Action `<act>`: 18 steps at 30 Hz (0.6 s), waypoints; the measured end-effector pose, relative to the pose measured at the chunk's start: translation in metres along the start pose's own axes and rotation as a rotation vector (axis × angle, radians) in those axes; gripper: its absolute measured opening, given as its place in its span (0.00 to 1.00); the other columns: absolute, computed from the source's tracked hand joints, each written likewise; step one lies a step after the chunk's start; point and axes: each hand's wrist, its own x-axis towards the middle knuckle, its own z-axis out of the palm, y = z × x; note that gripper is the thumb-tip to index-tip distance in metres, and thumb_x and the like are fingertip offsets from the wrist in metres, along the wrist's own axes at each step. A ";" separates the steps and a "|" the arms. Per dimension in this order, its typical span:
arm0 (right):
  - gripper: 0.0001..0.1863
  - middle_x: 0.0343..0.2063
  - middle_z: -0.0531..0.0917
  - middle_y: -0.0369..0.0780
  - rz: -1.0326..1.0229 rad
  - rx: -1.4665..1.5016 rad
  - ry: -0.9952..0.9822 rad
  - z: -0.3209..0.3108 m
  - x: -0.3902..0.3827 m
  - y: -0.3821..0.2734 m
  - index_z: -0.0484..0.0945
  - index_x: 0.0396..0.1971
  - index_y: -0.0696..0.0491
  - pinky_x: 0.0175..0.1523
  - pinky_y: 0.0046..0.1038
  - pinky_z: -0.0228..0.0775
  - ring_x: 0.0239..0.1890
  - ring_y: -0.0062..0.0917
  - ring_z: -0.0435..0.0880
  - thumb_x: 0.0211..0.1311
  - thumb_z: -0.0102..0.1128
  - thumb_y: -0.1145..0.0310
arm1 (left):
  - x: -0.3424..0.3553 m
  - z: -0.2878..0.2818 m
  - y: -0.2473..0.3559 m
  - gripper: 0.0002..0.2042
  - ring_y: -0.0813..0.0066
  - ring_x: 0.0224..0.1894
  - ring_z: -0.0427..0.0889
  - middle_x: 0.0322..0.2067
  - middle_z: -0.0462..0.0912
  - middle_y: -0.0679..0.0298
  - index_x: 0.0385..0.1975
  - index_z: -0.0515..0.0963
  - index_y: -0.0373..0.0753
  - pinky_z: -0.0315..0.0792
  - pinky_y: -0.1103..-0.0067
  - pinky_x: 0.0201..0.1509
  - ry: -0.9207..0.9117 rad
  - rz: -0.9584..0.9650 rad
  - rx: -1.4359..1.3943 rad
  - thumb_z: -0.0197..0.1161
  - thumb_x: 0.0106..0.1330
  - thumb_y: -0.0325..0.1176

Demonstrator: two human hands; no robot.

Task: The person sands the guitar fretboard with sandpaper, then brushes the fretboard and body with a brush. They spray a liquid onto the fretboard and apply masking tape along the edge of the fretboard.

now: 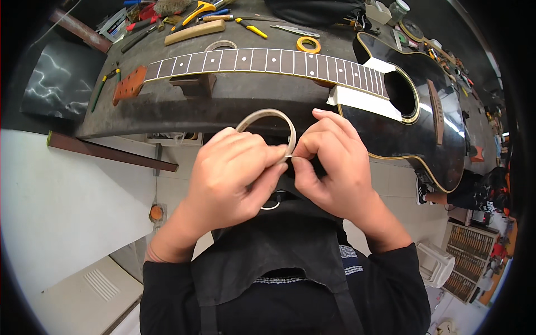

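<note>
A nearly used-up roll of pale tape [269, 113] is held upright in front of my chest by my left hand [229, 173], thumb and fingers closed on its lower edge. My right hand [338, 162] pinches the tape's end between thumb and forefinger, close beside the left fingertips. Beyond both hands a black acoustic guitar [402, 142] lies face up on the dark bench, its headstock [129, 86] to the left. White masking strips [368, 104] cover the top along both sides of the fretboard end [363, 78], next to the soundhole.
Under the neck stands a dark support block [194, 85]. Behind it lie a yellow tape roll [308, 44], a wooden block [194, 32], a yellow-handled tool [251, 28] and pliers [104, 86]. A wooden bar [111, 152] sticks out at left. Another person's leg [438, 197] shows at right.
</note>
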 end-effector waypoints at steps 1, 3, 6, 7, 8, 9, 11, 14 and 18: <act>0.14 0.28 0.80 0.36 0.036 0.046 -0.038 -0.005 0.002 -0.001 0.78 0.37 0.54 0.53 0.41 0.82 0.32 0.33 0.83 0.53 0.72 0.81 | 0.001 -0.002 -0.001 0.14 0.64 0.25 0.77 0.24 0.80 0.63 0.41 0.88 0.35 0.66 0.69 0.33 -0.010 -0.012 0.029 0.80 0.54 0.20; 0.12 0.28 0.78 0.38 0.113 0.128 -0.092 -0.013 0.000 -0.004 0.78 0.36 0.55 0.44 0.38 0.76 0.32 0.35 0.81 0.54 0.69 0.82 | 0.001 -0.004 -0.005 0.15 0.66 0.25 0.77 0.24 0.79 0.65 0.43 0.88 0.36 0.67 0.70 0.33 0.005 -0.048 0.119 0.83 0.56 0.23; 0.08 0.30 0.79 0.39 0.336 0.318 -0.167 -0.030 -0.001 -0.009 0.78 0.36 0.57 0.44 0.34 0.75 0.33 0.31 0.81 0.59 0.67 0.81 | 0.001 -0.008 -0.006 0.18 0.74 0.25 0.73 0.24 0.76 0.66 0.49 0.87 0.34 0.69 0.75 0.33 -0.015 -0.189 0.087 0.84 0.60 0.26; 0.06 0.31 0.79 0.39 0.410 0.392 -0.177 -0.033 -0.002 -0.010 0.78 0.36 0.57 0.44 0.33 0.75 0.34 0.29 0.81 0.61 0.67 0.80 | 0.000 -0.008 -0.006 0.18 0.75 0.26 0.72 0.24 0.76 0.67 0.50 0.86 0.34 0.69 0.77 0.33 -0.036 -0.241 0.046 0.84 0.60 0.26; 0.05 0.32 0.79 0.39 0.486 0.463 -0.182 -0.036 -0.002 -0.011 0.78 0.36 0.58 0.44 0.31 0.74 0.34 0.27 0.81 0.64 0.66 0.79 | -0.001 -0.008 -0.006 0.19 0.77 0.26 0.71 0.24 0.75 0.67 0.50 0.86 0.34 0.69 0.78 0.33 -0.057 -0.292 0.005 0.84 0.61 0.26; 0.05 0.32 0.79 0.39 0.520 0.486 -0.200 -0.039 -0.001 -0.010 0.78 0.36 0.58 0.44 0.31 0.75 0.35 0.26 0.81 0.64 0.66 0.79 | -0.001 -0.007 -0.007 0.19 0.81 0.27 0.71 0.24 0.75 0.68 0.51 0.86 0.33 0.68 0.80 0.32 -0.067 -0.312 -0.031 0.84 0.62 0.27; 0.06 0.32 0.79 0.38 0.467 0.452 -0.231 -0.043 0.003 -0.007 0.79 0.36 0.58 0.43 0.31 0.76 0.34 0.27 0.81 0.64 0.69 0.79 | -0.001 -0.008 -0.007 0.20 0.78 0.29 0.75 0.26 0.80 0.67 0.53 0.86 0.33 0.71 0.78 0.36 -0.090 -0.349 -0.024 0.83 0.62 0.26; 0.12 0.32 0.80 0.37 0.362 0.276 -0.247 -0.043 0.011 -0.012 0.79 0.35 0.56 0.43 0.34 0.77 0.33 0.29 0.82 0.58 0.77 0.79 | -0.001 -0.010 -0.012 0.22 0.71 0.33 0.81 0.31 0.89 0.64 0.56 0.85 0.34 0.75 0.74 0.44 -0.053 -0.266 0.041 0.81 0.62 0.23; 0.16 0.35 0.84 0.37 -0.099 -0.081 -0.110 -0.037 0.009 -0.007 0.79 0.31 0.53 0.44 0.36 0.79 0.34 0.32 0.85 0.48 0.83 0.76 | -0.003 -0.010 -0.015 0.26 0.62 0.40 0.87 0.40 0.96 0.60 0.62 0.83 0.35 0.78 0.69 0.55 -0.004 -0.205 0.098 0.75 0.60 0.18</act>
